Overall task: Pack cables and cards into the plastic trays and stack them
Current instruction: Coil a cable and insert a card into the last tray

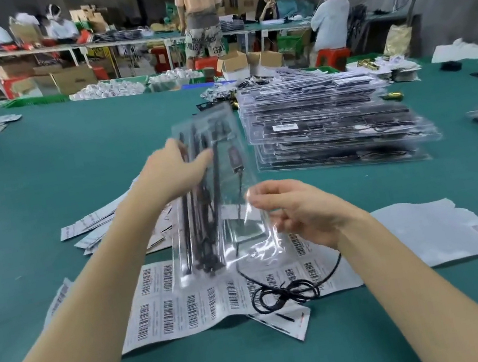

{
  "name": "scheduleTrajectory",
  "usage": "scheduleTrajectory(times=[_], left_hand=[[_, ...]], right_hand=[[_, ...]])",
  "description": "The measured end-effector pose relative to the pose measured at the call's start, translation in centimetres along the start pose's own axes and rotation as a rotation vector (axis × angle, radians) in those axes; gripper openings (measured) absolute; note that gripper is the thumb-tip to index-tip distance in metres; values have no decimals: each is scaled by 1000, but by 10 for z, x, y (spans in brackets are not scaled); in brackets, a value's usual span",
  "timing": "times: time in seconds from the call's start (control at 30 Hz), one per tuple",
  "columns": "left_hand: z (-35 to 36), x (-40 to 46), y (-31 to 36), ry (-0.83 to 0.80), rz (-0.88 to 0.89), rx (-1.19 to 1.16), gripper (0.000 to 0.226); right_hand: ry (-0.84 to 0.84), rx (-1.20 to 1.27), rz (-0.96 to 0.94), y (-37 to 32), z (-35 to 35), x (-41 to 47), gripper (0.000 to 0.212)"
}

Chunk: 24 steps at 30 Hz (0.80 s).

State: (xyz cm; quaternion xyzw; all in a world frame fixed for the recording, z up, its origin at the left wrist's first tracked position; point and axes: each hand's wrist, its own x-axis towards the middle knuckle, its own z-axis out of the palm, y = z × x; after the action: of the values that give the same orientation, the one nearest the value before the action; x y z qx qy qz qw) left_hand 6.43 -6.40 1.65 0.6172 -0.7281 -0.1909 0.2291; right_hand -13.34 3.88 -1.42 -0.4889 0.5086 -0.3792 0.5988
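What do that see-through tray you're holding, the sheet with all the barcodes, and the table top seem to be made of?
Tray: seemingly thin, clear, glossy plastic; the cables show through and it glints with white highlights.
Barcode sheet: looks like matte white paper, probably stickers; it lies flat with creases and a torn edge.
Table top: a matte green covering, maybe rubber or vinyl mat; I can't tell which.

Two bare forearms, no sleeves, left hand, right hand

No legible text anywhere: only barcodes on the label sheets, print too small to read; white label on the stacked trays blurred.
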Motion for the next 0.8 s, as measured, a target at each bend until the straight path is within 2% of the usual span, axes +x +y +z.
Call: scheduleTrajectory(times=[0.1,0.17,0.23,0.3,0.4,0.47,0.57,0.67,0.73,0.8], left_hand=[[-15,-2,7,103,72,-272,81],[-21,-5,7,-59,22,-260,88],[-20,-8,7,-308,19,-324,72],[-13,-10,5,-415,32,-433,55],[2,-9,-2,-510,-11,-559,40],[9,-9,-8,-547,-66,-652,30],[20,-10,-22,-486,-107,-632,33],[31,-14,-26,-307,-27,-411,38],[36,-17,-26,-110,136,-151,43],[36,-23,-27,122,383,-10,39]], right_hand=[[59,150,-101,6,-9,-11,33],[128,259,-114,11,-10,-15,33],[195,309,-97,18,-11,-21,24],[237,311,-72,26,-12,-28,22],[301,201,-39,27,-11,-38,31],[301,-90,10,24,-9,-46,42],[236,-597,50,24,2,-59,44],[241,-1089,-167,31,24,-57,60],[245,-1304,-281,33,39,-50,55],[282,-1342,-368,34,43,-45,35]])
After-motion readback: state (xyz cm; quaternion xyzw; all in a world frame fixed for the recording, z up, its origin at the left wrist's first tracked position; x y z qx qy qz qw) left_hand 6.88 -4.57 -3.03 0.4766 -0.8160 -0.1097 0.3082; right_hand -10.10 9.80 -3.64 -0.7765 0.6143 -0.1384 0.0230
